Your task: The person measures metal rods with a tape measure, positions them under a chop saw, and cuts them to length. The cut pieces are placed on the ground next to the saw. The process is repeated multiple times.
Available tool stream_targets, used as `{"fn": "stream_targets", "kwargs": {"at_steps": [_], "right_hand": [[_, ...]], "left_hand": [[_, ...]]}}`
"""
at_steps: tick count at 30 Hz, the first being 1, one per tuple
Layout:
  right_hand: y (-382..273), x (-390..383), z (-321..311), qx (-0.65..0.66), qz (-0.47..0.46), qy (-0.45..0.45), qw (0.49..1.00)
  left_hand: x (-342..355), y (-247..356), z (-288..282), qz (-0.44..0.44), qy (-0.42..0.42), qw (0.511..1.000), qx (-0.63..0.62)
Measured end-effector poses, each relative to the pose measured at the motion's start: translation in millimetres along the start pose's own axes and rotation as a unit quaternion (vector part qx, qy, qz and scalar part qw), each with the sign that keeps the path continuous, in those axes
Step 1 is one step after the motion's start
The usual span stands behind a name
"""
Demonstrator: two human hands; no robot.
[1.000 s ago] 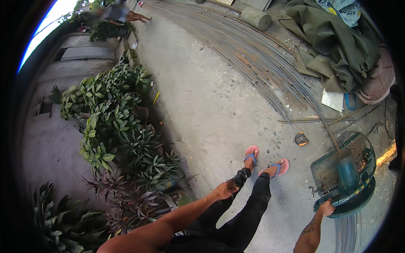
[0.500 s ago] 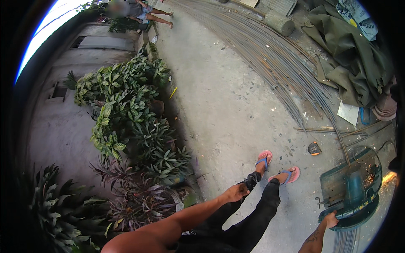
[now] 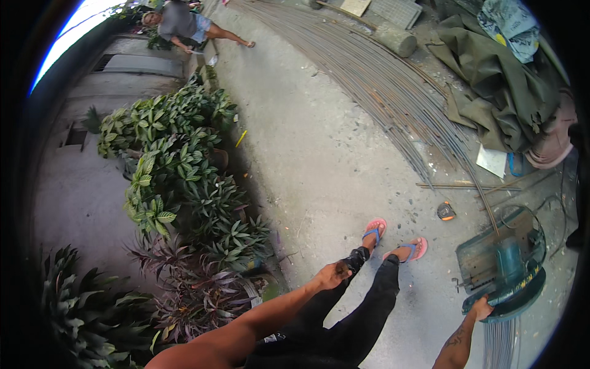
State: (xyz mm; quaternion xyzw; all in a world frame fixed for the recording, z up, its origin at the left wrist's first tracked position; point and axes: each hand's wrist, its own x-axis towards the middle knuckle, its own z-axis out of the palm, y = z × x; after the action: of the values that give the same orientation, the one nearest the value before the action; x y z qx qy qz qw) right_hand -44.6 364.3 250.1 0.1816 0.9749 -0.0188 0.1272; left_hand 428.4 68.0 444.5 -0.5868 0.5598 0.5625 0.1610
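Note:
My right hand (image 3: 482,307) is wrapped round the handle of a dark green chop saw (image 3: 510,264) on the concrete at the lower right. A steel bar (image 3: 490,213) runs from the far side up to the saw's base. On the near side, a bundle of thin grey bars (image 3: 501,344) shows beneath the saw. My left hand (image 3: 333,275) is closed in front of my knee, with a dark patch at its fingers; I cannot make out what it holds, if anything. Close to the saw lies a black and orange tape measure (image 3: 446,211).
Long steel rods (image 3: 362,80) spread across the ground at far right, beside a crumpled green tarp (image 3: 498,80) and a concrete cylinder (image 3: 396,40). Potted plants (image 3: 184,166) line the left wall. A person (image 3: 184,27) is at the far left. A cable (image 3: 562,209) curves behind the saw.
The orange sparks at the saw's right side are gone. My view has shifted slightly, and the far person has changed pose. Both my hands keep about the same places.

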Motion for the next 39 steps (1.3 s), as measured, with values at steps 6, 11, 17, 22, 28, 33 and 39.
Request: {"fn": "stream_targets", "kwargs": {"at_steps": [6, 11, 17, 22, 28, 33, 39], "right_hand": [[-54.4, -19.9, -111.3, 0.063, -0.036, 0.015, 0.997], [-91.1, -33.5, -187.8, -0.012, -0.066, 0.02, 0.998], [-113.5, -28.8, -245.3, -0.036, -0.124, 0.025, 0.991], [-123.6, -45.1, -281.4, -0.038, -0.132, 0.038, 0.99], [-84.2, -91.8, -303.8, 0.014, -0.172, -0.096, 0.98], [58.0, -195.7, -198.6, 0.154, -0.193, -0.209, 0.946], [353.6, -377.2, -103.3, 0.178, 0.156, -0.5, 0.833]], "left_hand": [[-11.7, 9.0, -4.7, 0.013, -0.013, 0.985, -0.171], [-22.8, -5.9, -32.4, -0.006, -0.042, 0.992, -0.122], [-28.6, -53.8, -99.8, 0.05, -0.001, 0.997, -0.054], [-39.9, -94.8, -171.4, 0.048, 0.035, 0.997, -0.045], [-11.5, -79.1, -205.2, -0.003, -0.009, 0.987, 0.159], [11.6, -4.3, -170.9, 0.008, -0.055, 0.974, 0.221], [20.9, 87.9, -81.5, 0.043, -0.063, 0.956, 0.284]]}}
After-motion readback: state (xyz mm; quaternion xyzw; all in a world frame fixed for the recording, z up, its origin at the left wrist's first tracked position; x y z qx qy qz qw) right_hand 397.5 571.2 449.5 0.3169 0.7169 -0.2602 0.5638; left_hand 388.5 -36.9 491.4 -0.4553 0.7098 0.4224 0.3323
